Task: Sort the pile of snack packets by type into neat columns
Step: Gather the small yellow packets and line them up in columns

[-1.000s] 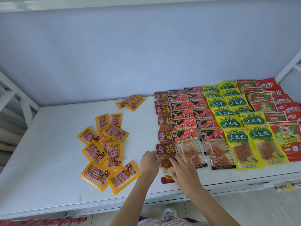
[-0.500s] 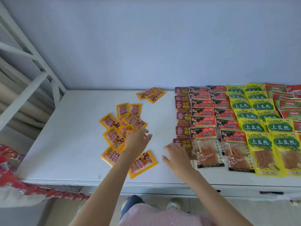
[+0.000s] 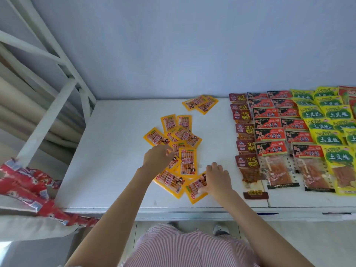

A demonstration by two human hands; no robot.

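Fingers (image 3: 202, 186) of the right hand (image 3: 218, 179) are curling onto a yellow packet (image 3: 195, 186) at the lower centre of the frame, thumb pressing its right edge, so the hand is pinching it against the white table (image 3: 115, 151). Left hand (image 3: 158, 157) is lying palm down over the loose yellow pile (image 3: 179, 149) in the middle, its fingers bending onto the packets; whether they are gripping one I cannot tell. Two more yellow packets (image 3: 200, 104) are sitting apart near the wall. Sorted columns are filling the right side: a maroon column (image 3: 243, 132), then red-black columns (image 3: 269, 135), then green-yellow columns (image 3: 327, 122). Red wrappers (image 3: 28, 185) are trailing off at lower left.
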